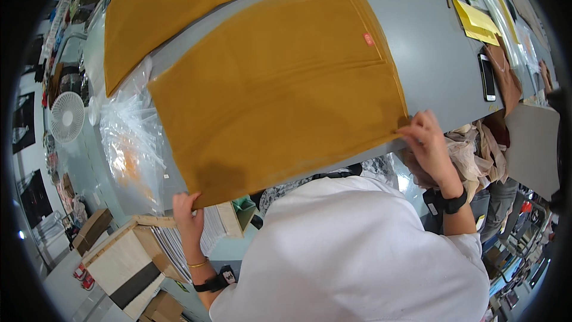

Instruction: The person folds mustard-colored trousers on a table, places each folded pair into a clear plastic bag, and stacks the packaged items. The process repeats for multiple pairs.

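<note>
A broad mustard-coloured cloth (268,83) lies spread on the grey table (426,53), with a small red label near its right edge. Stitched or creased lines run along that side. My left hand (189,217) is closed on the cloth's near left corner. At the near right corner, the fingers of my right hand (426,143) pinch the cloth; this hand is slightly blurred. The near edge stretches between both hands, close to the table's front edge. Beyond it lies a second mustard cloth (173,21), curving across the far side.
Clear plastic bags (131,137) lie at the left table end, near a white fan (67,117). Rightward are a phone (487,77), yellow paper (475,22) and brown cloth (505,74). Below the table stand an open box (161,244) at left and crumpled pale fabric (476,149) at right.
</note>
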The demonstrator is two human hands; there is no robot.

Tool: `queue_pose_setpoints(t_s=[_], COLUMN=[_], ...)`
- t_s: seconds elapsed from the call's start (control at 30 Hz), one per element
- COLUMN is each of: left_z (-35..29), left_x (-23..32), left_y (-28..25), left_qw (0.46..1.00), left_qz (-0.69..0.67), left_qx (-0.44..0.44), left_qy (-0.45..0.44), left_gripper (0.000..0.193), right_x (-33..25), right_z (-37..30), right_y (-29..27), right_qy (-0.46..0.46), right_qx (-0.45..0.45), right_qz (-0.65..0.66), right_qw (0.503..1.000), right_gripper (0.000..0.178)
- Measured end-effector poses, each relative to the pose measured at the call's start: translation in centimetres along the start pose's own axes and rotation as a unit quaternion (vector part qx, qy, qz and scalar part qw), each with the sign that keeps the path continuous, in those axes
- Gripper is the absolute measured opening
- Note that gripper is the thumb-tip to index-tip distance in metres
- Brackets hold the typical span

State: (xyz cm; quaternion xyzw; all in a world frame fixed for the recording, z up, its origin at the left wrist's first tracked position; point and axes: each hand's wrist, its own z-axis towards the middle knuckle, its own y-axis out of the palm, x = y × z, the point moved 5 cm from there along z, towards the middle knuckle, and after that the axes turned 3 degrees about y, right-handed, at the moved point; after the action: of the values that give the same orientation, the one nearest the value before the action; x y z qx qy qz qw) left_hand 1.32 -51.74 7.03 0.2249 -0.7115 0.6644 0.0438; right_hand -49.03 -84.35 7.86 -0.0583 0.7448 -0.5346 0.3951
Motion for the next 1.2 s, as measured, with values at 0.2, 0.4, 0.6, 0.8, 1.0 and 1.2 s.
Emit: queue_pose_setpoints(t_s=[0.2,0.4,0.6,0.8,1.0,1.2], left_z=[8.5,23.0,20.9,20.3,16.7,18.2], left_x=[-7.9,-11.1,-2.9,7.4,10.7,8.4], left_y=[-4.4,-3.3,-4.6,3.5,5.1,3.5], left_qw=[0.914,0.936,0.945,0.982,0.984,0.825], left_qz=[-0.262,-0.240,0.148,0.161,-0.133,-0.540], left_qx=[0.264,0.199,0.293,0.051,0.119,0.129], left_qy=[-0.165,-0.164,0.001,0.088,0.015,-0.100], left_gripper=[0.030,0.033,0.038,0.078,0.065,0.037], right_x=[2.7,3.6,3.4,8.1,15.1,-6.5], right_z=[13.2,28.8,26.0,19.6,15.0,17.8], right_y=[-3.3,-3.0,-1.8,0.5,-5.5,-1.5], right_qy=[0.042,0.047,0.112,-0.020,0.228,0.000], right_qx=[0.182,0.192,0.261,0.155,0.162,0.070], right_qz=[0.173,0.033,-0.197,0.032,0.476,0.485], right_qw=[0.967,0.980,0.938,0.987,0.834,0.871], right_gripper=[0.025,0.050,0.068,0.024,0.041,0.067])
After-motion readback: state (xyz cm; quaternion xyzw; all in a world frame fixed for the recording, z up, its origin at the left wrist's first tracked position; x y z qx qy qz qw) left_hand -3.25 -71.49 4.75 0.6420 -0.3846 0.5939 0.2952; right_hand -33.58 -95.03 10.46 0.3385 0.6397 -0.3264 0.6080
